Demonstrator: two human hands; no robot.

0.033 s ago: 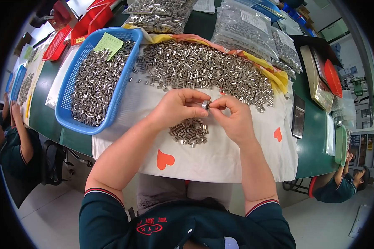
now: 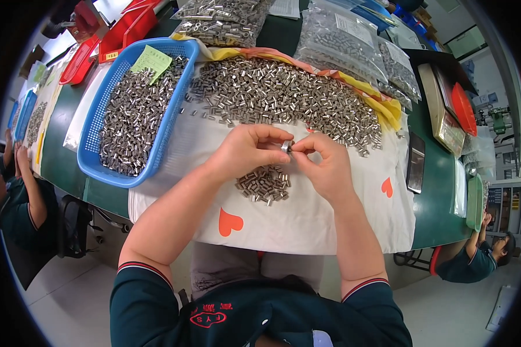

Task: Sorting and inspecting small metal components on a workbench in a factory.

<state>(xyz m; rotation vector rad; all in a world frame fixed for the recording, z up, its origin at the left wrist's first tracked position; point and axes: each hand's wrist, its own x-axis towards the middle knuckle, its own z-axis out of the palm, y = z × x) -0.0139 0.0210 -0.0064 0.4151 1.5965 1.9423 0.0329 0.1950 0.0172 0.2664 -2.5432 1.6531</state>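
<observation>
I see my left hand (image 2: 250, 151) and right hand (image 2: 324, 163) meeting fingertip to fingertip, both pinching one small metal sleeve (image 2: 286, 147) above the white cloth (image 2: 307, 214). A small pile of sleeves (image 2: 264, 184) lies just beneath (the big heap (image 2: 283, 95) sits farther back), beside the blue basket (image 2: 171, 124).

Shiny metal sleeves (image 2: 283, 92); blue plastic mesh basket (image 2: 92, 165); matt white cloth (image 2: 307, 217).
</observation>
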